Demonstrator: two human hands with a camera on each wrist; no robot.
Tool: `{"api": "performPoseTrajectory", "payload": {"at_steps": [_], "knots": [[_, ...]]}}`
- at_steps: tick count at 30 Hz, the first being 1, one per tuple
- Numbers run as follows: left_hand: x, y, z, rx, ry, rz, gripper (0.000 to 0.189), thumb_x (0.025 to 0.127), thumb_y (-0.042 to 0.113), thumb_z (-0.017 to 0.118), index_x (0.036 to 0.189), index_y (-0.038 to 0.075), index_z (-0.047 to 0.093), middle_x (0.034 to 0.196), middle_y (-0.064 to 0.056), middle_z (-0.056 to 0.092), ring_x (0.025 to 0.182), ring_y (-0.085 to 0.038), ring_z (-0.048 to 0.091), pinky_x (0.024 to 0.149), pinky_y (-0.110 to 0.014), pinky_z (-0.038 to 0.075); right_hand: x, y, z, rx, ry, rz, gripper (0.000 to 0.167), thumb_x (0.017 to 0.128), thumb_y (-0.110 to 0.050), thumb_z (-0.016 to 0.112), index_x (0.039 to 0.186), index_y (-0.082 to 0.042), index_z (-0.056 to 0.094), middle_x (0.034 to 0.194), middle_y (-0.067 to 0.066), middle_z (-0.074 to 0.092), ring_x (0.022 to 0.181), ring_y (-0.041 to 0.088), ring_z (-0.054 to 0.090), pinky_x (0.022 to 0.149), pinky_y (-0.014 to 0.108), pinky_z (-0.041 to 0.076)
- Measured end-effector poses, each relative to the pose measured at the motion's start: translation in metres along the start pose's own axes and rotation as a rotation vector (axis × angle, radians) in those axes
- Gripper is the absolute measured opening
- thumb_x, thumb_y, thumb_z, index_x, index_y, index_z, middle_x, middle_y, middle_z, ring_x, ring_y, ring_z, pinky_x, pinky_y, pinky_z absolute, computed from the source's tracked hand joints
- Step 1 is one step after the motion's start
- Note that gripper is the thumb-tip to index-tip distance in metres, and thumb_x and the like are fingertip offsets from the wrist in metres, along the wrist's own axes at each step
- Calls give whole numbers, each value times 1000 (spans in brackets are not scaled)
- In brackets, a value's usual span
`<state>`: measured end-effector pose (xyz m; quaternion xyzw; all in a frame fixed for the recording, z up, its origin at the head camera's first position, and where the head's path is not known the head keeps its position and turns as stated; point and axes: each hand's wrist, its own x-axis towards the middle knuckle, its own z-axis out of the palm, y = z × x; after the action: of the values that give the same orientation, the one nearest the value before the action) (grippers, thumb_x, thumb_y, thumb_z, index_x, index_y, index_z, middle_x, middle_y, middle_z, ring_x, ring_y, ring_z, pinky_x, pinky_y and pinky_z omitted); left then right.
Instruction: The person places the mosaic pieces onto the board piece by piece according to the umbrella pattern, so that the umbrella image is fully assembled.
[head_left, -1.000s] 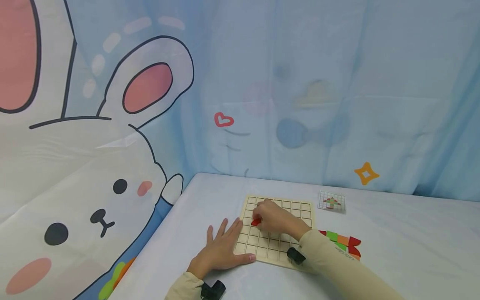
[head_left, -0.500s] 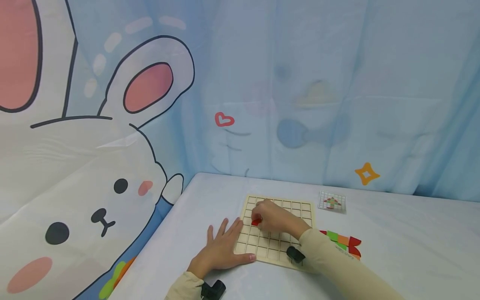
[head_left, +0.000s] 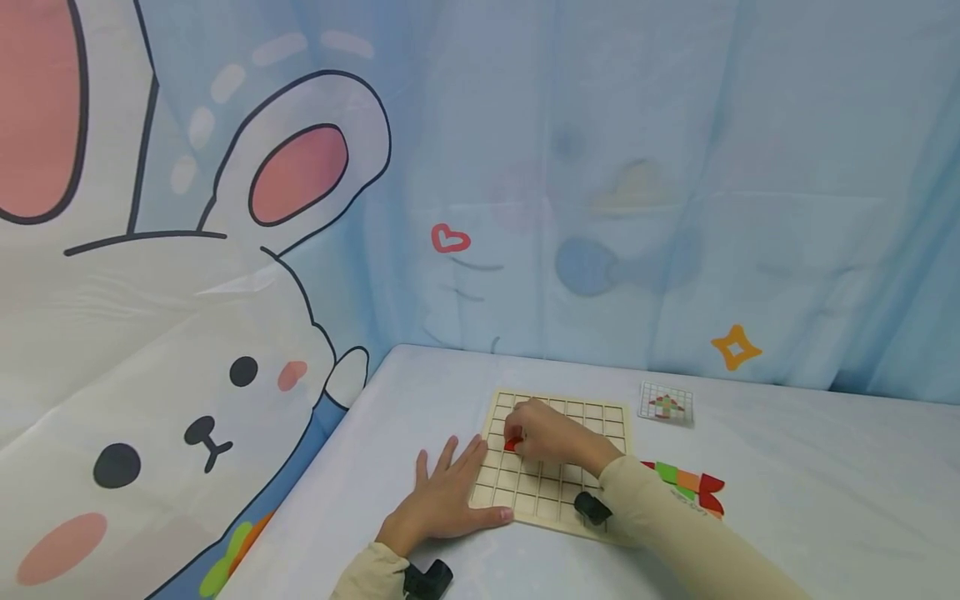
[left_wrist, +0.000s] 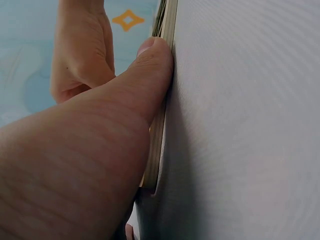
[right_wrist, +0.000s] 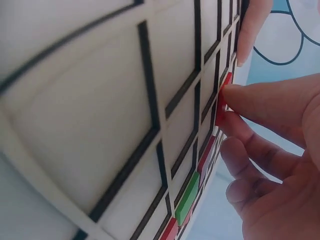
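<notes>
Red is the colour of the small piece (right_wrist: 220,110) that we see pinched between the thumb and forefinger of the right hand (head_left: 551,435), whose other fingers curl in beside them. The piece is at the wooden grid board (head_left: 501,492), towards its left side in the head view; whether it sits fully in a cell we cannot quite tell, since the fingers hide part of it. From the right wrist we also make out a green piece (right_wrist: 187,197) lying on the grid, with red pieces (right_wrist: 205,152) beside it. The left hand (head_left: 442,500) lies with its fingers spread, gripping nothing, its fingertips at the board's left edge and its thumb touching the near edge. To the right of the board, partly hidden by the right sleeve (head_left: 690,529), we see loose red, green and orange pieces (head_left: 687,480) on the white tabletop (head_left: 840,483). Near the board's far right corner lies a patterned card (head_left: 666,405). Behind everything hangs a blue curtain (head_left: 795,208).
</notes>
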<state>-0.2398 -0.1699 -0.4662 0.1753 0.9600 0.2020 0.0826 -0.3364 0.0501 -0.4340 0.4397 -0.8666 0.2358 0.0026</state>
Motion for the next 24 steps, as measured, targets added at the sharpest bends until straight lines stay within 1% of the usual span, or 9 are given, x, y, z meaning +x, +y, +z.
{"api": "performPoseTrajectory", "payload": {"at_steps": [5,8,11,15,18,24], "knots": [[0,2,1,1,4,8,109,93,76,65,172,12,25,178,-4,20,164,-36,5,120,-74,-3,-3,0,-1,1,11,8,14,87,8,75,90,-5,77,86,-2,69,84,13,59,81,39,55],[1,2,2,2,10,12,109,93,75,65,172,11,26,178,-4,21,164,-36,6,120,-74,-3,-8,-1,-7,34,26,26,13,91,8,73,96,-2,78,93,3,74,87,15,65,82,39,58],[1,2,2,8,15,10,109,93,75,66,172,11,26,178,-4,22,164,-37,6,120,-74,-3,-15,-4,-17,88,53,63,15,94,6,71,107,3,78,103,10,76,94,22,69,86,43,59],[1,2,1,9,15,4,111,92,76,66,171,10,26,178,-5,22,164,-38,7,120,-75,-3,-31,-3,-31,130,105,98,21,97,3,71,118,7,75,116,18,75,106,34,69,93,51,58],[1,2,1,11,14,-5,111,92,77,66,171,10,26,178,-5,22,164,-38,7,120,-74,-2,-45,0,-39,142,137,119,26,99,0,71,124,6,73,123,20,73,113,40,67,96,57,56],[-1,2,1,-5,8,-9,111,92,76,66,171,9,26,178,-6,22,164,-38,6,120,-74,-4,-76,5,-53,117,192,178,35,100,-7,73,134,2,70,130,18,71,120,39,65,98,61,53]]}}
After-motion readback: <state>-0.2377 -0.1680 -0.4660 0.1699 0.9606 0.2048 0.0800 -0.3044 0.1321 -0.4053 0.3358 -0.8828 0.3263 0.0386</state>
